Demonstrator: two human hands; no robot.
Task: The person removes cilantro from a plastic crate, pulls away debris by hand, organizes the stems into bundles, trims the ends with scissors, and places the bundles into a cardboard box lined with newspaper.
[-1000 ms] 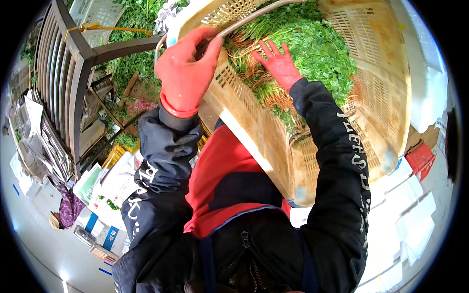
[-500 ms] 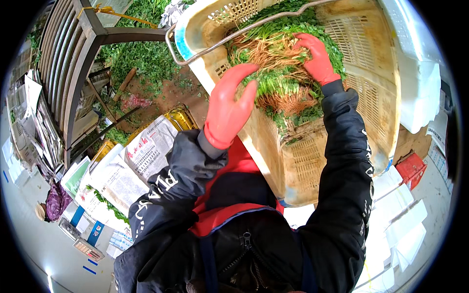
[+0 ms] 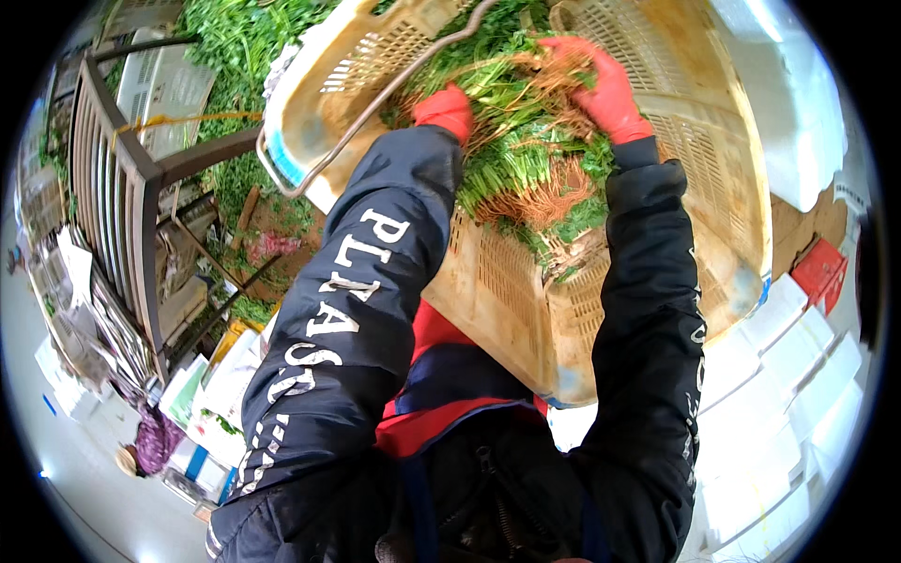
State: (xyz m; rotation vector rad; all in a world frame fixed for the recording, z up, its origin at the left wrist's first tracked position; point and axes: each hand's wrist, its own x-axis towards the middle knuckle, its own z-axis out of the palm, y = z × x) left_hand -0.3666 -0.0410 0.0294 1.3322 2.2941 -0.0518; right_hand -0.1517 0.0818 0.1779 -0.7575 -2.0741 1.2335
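A bunch of rooted leafy greens (image 3: 511, 80) is in a yellowed plastic crate (image 3: 699, 150), its thin brown roots towards my right hand. My right hand (image 3: 615, 98), in a red rubber glove, is closed around the root end. On the opposite side, my left hand (image 3: 446, 111), in a matching glove, is pushed in among the stems and leaves; its fingers are hidden. Just below lies another bunch of greens (image 3: 530, 183) with reddish-brown roots, green stems to the left. A bent metal handle (image 3: 375, 98) crosses the crate's upper left, close beyond my left hand.
A dark slatted chair (image 3: 122, 197) stands to the left. Loose greens (image 3: 239, 38) cover the ground beyond it. White foam boxes (image 3: 770, 403) are stacked at the right, near a red box (image 3: 819, 272). Stacked papers (image 3: 103, 291) sit at far left.
My left hand has moved from above the crate's left edge in among the greens. The right hand's root end has lifted and bunched under its fingers. The view has shifted slightly.
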